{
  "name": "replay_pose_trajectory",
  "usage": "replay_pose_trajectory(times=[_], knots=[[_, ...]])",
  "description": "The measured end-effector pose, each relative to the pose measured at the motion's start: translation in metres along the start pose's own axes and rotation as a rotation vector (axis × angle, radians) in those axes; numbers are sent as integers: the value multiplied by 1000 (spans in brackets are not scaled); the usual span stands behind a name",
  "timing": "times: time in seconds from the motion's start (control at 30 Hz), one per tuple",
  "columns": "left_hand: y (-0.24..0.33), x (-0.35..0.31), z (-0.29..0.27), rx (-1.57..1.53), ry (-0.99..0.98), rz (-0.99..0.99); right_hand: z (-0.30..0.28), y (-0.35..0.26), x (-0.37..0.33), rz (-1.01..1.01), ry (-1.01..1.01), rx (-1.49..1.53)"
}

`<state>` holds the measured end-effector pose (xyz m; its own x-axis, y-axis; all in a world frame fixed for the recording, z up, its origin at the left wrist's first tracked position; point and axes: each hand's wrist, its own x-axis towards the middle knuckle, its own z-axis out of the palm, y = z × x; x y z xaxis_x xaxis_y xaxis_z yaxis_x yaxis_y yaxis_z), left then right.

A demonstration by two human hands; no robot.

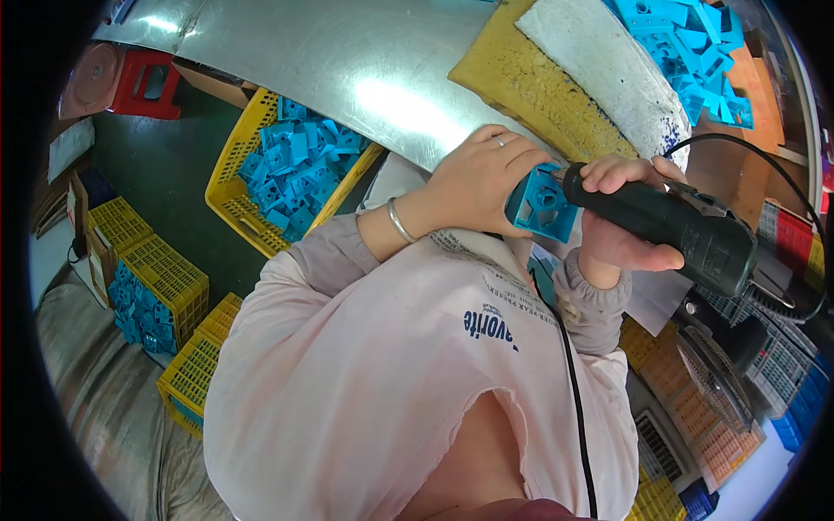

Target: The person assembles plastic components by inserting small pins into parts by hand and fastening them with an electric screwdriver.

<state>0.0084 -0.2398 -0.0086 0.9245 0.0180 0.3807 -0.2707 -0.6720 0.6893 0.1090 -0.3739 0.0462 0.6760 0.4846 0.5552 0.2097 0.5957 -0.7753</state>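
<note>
My left hand is closed around a blue plastic box-shaped part, holding it at the near edge of the metal table. Holes and a round opening show on the side facing up. In my right hand is a black electric screwdriver, gripped round its body near the front. Its tip points left and meets the upper corner of the blue part; whether a screw sits there is too small to tell. A black cable runs from the tool's rear end.
A yellow crate full of blue parts stands left of the metal table. Yellow and white foam pads lie ahead, with a heap of blue parts at the far right. More yellow crates and a red stool are at left.
</note>
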Motion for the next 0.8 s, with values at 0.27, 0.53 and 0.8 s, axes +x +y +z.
replay_pose_trajectory(times=[0.27, 0.53, 0.8], knots=[[-2, 1, 2, -2, 38, 5, -5, 6, 6, 97, -92, -16], [-5, 4, 2, -12, 12, -4, 2, 11, 14, 235, -22, 0], [-4, 4, 5, 3, 27, -9, 9, 11, 10, 309, 27, -155]])
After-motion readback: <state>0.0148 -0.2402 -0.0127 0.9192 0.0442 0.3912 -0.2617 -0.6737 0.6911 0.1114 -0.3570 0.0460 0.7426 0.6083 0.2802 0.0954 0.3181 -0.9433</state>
